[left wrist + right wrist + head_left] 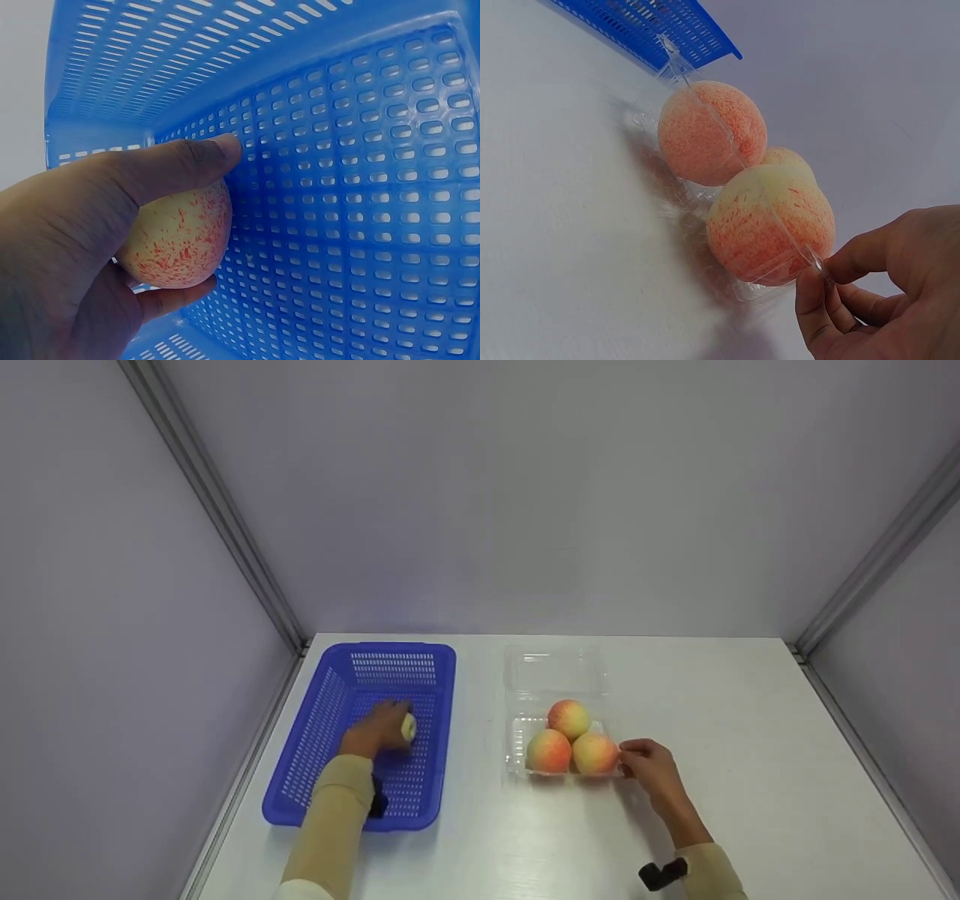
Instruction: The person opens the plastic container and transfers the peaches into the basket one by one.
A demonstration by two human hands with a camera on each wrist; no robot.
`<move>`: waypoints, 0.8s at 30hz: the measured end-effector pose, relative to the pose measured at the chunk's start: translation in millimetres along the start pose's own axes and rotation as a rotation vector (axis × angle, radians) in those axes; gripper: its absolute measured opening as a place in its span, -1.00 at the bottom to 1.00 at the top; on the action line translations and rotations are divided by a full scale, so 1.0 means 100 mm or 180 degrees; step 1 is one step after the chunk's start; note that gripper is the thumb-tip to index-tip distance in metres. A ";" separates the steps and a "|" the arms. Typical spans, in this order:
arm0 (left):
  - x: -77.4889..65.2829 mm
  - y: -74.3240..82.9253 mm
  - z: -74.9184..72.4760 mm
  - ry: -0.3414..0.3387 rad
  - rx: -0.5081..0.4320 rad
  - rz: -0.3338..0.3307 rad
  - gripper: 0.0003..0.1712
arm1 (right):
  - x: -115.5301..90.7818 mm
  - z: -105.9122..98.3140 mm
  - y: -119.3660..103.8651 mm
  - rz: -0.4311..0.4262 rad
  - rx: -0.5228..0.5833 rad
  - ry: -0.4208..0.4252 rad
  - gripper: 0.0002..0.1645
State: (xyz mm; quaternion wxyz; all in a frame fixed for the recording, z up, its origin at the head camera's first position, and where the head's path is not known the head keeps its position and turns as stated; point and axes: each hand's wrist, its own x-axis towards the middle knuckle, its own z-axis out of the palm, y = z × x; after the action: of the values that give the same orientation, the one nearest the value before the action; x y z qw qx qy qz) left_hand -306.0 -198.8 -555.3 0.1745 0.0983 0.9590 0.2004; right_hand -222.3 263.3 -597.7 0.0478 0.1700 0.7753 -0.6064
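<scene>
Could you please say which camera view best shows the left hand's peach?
The left wrist view: the peach appears close up, its red speckles clear. The head view shows only its pale end beside the left hand; the right wrist view doesn't show it.

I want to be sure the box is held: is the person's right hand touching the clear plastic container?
Touching. The right wrist view shows it plainly: the right hand pinches the edge of the clear plastic container.

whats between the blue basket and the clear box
Just a bare stretch of white table lies between the blue basket and the clear box; the head view shows it.
</scene>
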 end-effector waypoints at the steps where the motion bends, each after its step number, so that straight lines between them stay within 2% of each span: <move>1: 0.00 0.00 0.00 -0.0003 0.0010 -0.0003 -0.06 | 0.00 0.00 0.00 0.0003 0.0001 -0.0005 -0.58; 10: 0.03 0.00 -0.01 -0.0076 0.0039 -0.0062 -0.01 | 0.02 0.00 -0.01 0.0044 -0.0018 -0.0005 -0.60; 24: -0.02 -0.01 -0.04 -0.0101 -0.0063 -0.0152 0.03 | 0.05 0.00 -0.02 0.0035 -0.0013 -0.0022 -0.59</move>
State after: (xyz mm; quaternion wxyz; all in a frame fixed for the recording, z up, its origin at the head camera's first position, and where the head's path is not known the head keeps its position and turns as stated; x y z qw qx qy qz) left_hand -306.2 -201.7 -552.0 0.1953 0.0768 0.9562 0.2041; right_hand -227.2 264.0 -597.2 0.0542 0.1721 0.7755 -0.6051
